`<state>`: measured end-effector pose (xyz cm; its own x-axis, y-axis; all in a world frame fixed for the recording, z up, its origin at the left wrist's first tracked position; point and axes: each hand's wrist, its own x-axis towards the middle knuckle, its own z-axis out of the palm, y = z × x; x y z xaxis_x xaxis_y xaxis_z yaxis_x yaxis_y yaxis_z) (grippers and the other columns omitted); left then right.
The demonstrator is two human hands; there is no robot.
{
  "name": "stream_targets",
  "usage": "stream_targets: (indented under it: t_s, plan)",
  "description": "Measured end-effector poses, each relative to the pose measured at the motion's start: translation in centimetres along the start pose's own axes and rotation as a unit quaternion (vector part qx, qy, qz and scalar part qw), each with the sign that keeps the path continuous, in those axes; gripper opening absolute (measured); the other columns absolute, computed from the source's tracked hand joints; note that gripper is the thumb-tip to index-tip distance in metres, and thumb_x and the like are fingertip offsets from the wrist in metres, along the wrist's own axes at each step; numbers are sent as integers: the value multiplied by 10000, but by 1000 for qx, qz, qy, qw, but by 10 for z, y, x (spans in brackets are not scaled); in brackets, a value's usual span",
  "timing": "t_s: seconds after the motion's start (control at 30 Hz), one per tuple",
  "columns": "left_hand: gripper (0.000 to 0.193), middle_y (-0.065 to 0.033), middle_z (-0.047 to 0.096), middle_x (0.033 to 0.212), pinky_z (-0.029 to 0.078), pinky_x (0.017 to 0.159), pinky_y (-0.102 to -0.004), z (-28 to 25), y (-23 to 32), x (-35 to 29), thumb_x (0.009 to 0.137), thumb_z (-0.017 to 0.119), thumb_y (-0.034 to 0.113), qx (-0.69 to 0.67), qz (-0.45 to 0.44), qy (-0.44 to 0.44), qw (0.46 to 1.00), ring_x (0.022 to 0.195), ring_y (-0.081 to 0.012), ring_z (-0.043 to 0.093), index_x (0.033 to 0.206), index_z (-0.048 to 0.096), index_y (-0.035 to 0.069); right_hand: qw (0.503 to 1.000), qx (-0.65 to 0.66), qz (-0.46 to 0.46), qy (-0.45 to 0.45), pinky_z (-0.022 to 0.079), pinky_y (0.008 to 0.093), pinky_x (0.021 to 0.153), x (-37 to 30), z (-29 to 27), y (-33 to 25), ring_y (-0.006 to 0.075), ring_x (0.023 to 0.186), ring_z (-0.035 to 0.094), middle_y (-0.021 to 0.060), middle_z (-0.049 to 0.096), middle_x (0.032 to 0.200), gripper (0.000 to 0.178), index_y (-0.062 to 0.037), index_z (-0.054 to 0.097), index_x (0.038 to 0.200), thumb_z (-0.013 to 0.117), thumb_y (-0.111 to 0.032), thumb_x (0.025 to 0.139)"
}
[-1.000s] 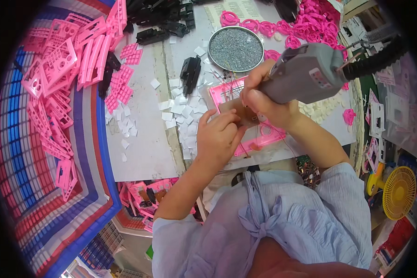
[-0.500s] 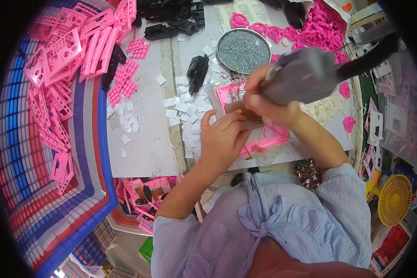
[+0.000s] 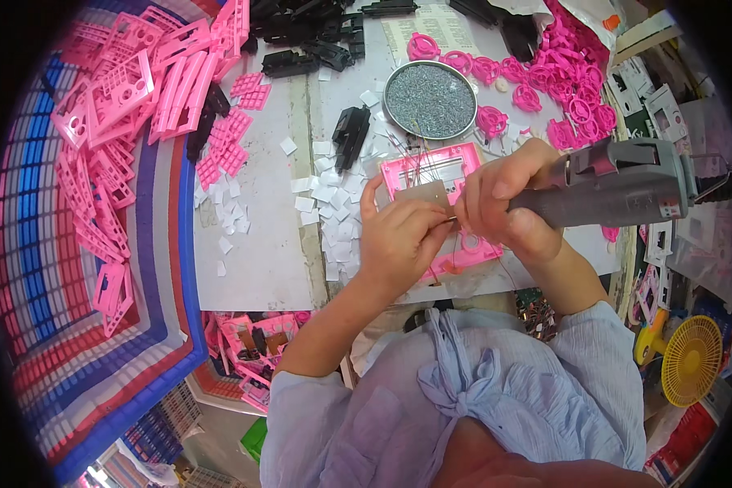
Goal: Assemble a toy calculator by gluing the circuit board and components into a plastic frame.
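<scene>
My right hand (image 3: 516,199) is wrapped round a grey electric screwdriver (image 3: 618,191), which lies tilted almost flat with its back end toward the right. Its tip is hidden by the fingers. My left hand (image 3: 400,242) pinches thumb and forefinger together close to my right fingertips; a tiny dark thing shows there, too small to name. Under both hands lies a pink plastic casing (image 3: 468,259) with thin wires and a brown board (image 3: 421,193) set in it. Just beyond stands a round metal dish (image 3: 385,98) full of small silvery screws (image 3: 429,99).
White square pieces (image 3: 327,195) lie scattered left of the casing. Black plastic parts (image 3: 351,137) sit farther back, and pink ring-shaped parts (image 3: 573,89) are heaped at the far right. Pink panels (image 3: 122,89) pile up at the left. A yellow fan (image 3: 691,360) stands at the right.
The screwdriver has swung from above the casing to the right and tipped flatter. My right hand has turned with it, its fingers meeting my left fingertips, which now pinch together.
</scene>
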<state>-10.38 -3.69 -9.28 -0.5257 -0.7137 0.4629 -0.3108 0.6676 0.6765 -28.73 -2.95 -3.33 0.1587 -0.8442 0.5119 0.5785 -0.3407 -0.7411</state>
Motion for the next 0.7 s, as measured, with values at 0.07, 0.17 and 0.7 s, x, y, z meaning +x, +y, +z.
stream_targets:
  t_s: [0.07, 0.17, 0.7]
  plan:
    - [125, -26, 732, 989, 310, 1098, -527, -4, 4, 13, 780, 760, 101, 46, 24, -22, 998, 926, -203, 692, 889, 699, 99, 1000, 2, -3, 11, 498, 318, 595, -1, -5, -1, 135, 610, 541, 71, 553, 727, 284, -21, 455, 1107, 639, -115, 912]
    - [175, -66, 723, 982, 395, 1032, -470, -18, -26, 67, 785, 752, 149, -90, 49, -53, 993, 943, -252, 687, 943, 714, 88, 998, -21, 24, 54, 493, 315, 596, -5, -12, -6, 121, 617, 540, 66, 560, 741, 279, -19, 483, 1095, 659, -115, 901]
    - [169, -34, 700, 876, 365, 907, -526, 27, -125, 150, 842, 702, 285, 362, 14, -85, 928, 942, -260, 634, 777, 744, 134, 975, -83, 205, 6, 471, 349, 649, -27, 7, 20, 146, 647, 514, 52, 538, 735, 241, -69, 449, 1063, 655, -118, 946]
